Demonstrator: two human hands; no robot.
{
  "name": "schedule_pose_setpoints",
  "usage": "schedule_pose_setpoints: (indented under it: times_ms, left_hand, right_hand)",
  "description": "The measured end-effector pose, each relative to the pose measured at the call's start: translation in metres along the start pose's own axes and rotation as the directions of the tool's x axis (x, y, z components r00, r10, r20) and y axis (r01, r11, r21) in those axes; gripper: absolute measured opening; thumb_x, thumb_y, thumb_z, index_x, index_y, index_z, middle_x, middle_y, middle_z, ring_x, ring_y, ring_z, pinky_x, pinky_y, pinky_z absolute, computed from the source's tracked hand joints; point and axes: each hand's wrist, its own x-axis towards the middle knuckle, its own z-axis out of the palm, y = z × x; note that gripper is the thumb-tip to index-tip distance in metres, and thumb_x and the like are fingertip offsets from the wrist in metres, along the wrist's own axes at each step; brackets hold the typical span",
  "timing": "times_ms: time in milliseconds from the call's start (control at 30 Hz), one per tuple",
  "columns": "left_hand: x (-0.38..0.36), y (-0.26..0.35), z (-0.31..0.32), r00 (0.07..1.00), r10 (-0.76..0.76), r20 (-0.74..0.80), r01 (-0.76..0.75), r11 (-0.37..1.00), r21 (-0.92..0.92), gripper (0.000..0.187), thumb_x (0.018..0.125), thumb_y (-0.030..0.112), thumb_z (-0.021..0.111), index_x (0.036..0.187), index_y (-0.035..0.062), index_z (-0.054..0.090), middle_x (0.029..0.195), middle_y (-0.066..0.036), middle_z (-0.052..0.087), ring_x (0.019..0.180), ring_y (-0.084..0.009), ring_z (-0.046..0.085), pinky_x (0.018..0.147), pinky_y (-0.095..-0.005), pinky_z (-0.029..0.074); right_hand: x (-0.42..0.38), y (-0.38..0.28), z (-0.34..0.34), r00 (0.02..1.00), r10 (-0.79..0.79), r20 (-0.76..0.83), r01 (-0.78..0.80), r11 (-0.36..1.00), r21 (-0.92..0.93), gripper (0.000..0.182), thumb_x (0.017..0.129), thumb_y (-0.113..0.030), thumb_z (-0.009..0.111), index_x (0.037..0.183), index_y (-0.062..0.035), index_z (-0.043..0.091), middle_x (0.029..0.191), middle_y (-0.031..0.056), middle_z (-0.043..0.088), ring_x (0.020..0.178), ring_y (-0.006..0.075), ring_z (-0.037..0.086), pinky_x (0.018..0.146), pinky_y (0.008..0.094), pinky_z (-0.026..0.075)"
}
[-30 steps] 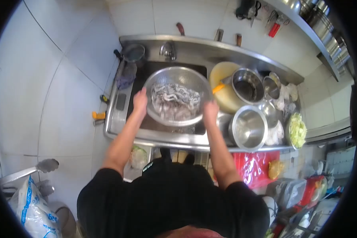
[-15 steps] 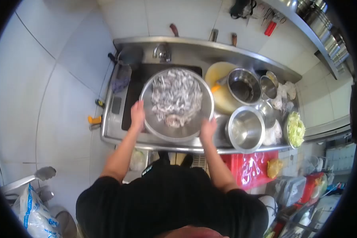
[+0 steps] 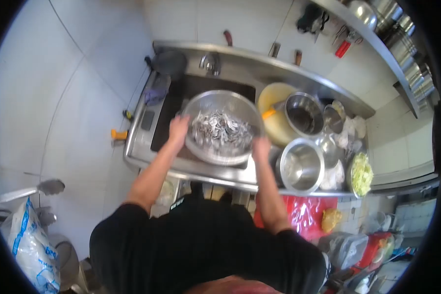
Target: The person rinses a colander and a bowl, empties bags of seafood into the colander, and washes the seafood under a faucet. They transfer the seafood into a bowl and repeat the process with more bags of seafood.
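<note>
A wide metal bowl (image 3: pixel 223 100) is held over the sink basin (image 3: pixel 175 93). Inside it lies a heap of wet-looking grey and white strips (image 3: pixel 221 128), blurred by motion; their exact kind I cannot make out. My left hand (image 3: pixel 179 128) grips the bowl's left rim, thumb towards the inside. On the opposite side, my right hand (image 3: pixel 260 148) grips the right rim, somewhat smeared. The faucet (image 3: pixel 210 63) stands behind the bowl.
On the right counter are a yellowish round board (image 3: pixel 275 133), a knife with an orange handle (image 3: pixel 268 113), a dark-bottomed pot (image 3: pixel 304 113), a steel pot (image 3: pixel 302 166) and a bowl of shredded greens (image 3: pixel 362 175). A pan (image 3: pixel 169 62) sits back left. A shelf (image 3: pixel 377 46) overhangs the right.
The strips have shifted from a wide spread into a smaller heap low in the bowl. The bowl's tilt has changed and both hands still hold it. The camera view has shifted slightly.
</note>
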Motion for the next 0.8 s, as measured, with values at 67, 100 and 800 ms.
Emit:
schedule_pose_setpoints:
  times_ms: [67,100,800]
  left_hand:
    - [-0.020,0.040,0.006,0.999,-0.047,-0.001,0.047,0.999,-0.007,0.034,0.092,0.024,0.057,0.103,-0.0071,0.063,0.088,-0.013,0.067,0.077,-0.0164,0.055,0.073,-0.0355,0.045]
    - [-0.018,0.031,0.005,1.000,0.000,-0.005,0.000,1.000,-0.030,0.032,0.092,0.024,0.058,0.101,-0.0058,0.064,0.086,-0.011,0.066,0.076,-0.0153,0.054,0.072,-0.0349,0.045]
    - [-0.057,0.027,0.004,0.981,-0.105,0.164,0.150,0.946,-0.287,0.031,0.080,0.000,0.056,0.111,-0.0036,0.059,0.099,-0.011,0.066,0.086,-0.0178,0.062,0.076,-0.0315,0.049]
  right_hand:
    - [0.000,-0.026,-0.012,0.992,0.100,0.073,-0.103,0.994,0.035,0.006,0.073,0.000,0.052,0.076,0.0003,0.058,0.070,0.0113,0.057,0.063,0.0206,0.053,0.055,0.0364,0.042]
    - [-0.009,-0.042,-0.014,0.988,0.156,0.017,-0.156,0.968,0.196,0.014,0.072,0.001,0.051,0.083,0.0022,0.059,0.074,0.0087,0.061,0.066,0.0176,0.054,0.058,0.0344,0.044]
    - [-0.055,-0.048,-0.031,0.961,0.275,-0.019,-0.212,0.779,0.590,0.037,0.072,0.007,0.049,0.106,0.0008,0.062,0.080,0.0018,0.063,0.063,0.0073,0.050,0.052,0.0252,0.041]
